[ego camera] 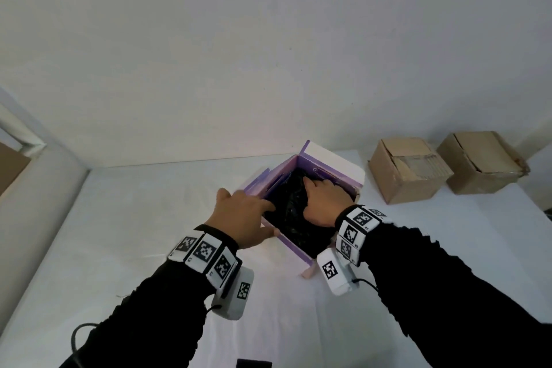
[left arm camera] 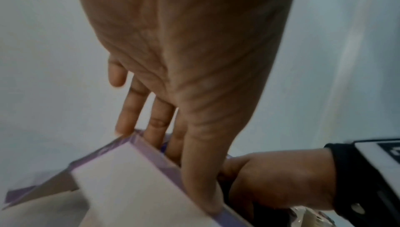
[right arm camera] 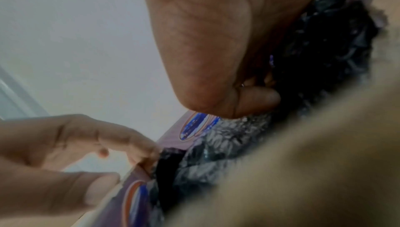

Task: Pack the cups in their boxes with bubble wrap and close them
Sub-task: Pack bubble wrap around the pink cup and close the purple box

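A purple and white box stands open on the white table, stuffed with black bubble wrap. No cup shows; the wrap hides what lies inside. My left hand holds the box's left wall, fingers hooked over the rim and thumb on the outside. In the left wrist view the left hand reaches down onto the box. My right hand is inside the box, pressing down on the wrap. The right wrist view shows that hand sunk into the bubble wrap, its fingertips mostly hidden.
Two brown cardboard boxes stand at the table's back right by the wall. The box's white lid flap stands up at its far side. A small dark object lies at the near table edge.
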`<state>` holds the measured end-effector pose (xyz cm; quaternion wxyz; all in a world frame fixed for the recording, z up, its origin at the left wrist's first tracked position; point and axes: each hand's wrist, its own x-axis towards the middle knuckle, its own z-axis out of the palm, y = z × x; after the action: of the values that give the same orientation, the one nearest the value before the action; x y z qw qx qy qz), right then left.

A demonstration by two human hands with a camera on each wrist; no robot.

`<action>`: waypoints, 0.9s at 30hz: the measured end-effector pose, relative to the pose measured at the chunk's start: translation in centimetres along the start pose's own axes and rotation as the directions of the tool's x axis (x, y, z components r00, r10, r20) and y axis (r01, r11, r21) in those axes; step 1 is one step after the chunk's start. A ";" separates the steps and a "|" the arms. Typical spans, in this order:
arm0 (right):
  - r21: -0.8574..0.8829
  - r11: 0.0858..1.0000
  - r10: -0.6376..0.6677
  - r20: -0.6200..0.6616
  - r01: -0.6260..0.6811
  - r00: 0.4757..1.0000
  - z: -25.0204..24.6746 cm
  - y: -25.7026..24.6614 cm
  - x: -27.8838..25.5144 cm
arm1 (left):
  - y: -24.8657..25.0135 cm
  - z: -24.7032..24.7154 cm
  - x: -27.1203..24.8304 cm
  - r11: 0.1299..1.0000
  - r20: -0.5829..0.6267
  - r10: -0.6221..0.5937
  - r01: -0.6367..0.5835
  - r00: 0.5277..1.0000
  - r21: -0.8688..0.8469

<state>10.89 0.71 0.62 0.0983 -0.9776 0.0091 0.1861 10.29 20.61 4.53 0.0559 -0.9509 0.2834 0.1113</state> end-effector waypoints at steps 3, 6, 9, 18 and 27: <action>-0.086 0.996 -0.014 -0.011 0.013 1.000 0.2 0.4 0.2 | 0.1 -1.9 0.9 0.991 -0.033 0.000 0.004 0.999 0.137; -0.163 0.984 -0.090 -0.138 0.067 0.986 0.6 0.7 0.0 | 0.5 -3.3 3.1 0.994 -0.009 0.104 -0.104 0.995 -0.023; -0.201 0.973 -0.172 -0.325 0.110 0.930 1.2 0.9 -0.1 | 1.0 -3.2 5.9 0.973 0.055 0.148 -0.135 0.987 -0.189; 0.047 0.988 -0.129 -0.265 0.146 0.956 0.4 1.6 -0.9 | 2.6 -0.4 9.3 0.981 0.208 0.187 -0.195 0.960 0.015; -0.246 0.962 -0.187 -0.257 0.123 0.948 0.9 3.3 -2.5 | 2.5 1.2 9.8 0.964 0.204 0.189 -0.221 0.961 0.149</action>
<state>8.02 -2.36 0.07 -0.0018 -0.9964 -0.0756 0.0389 16.64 13.61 0.85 0.1517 -0.8932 0.3825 0.1811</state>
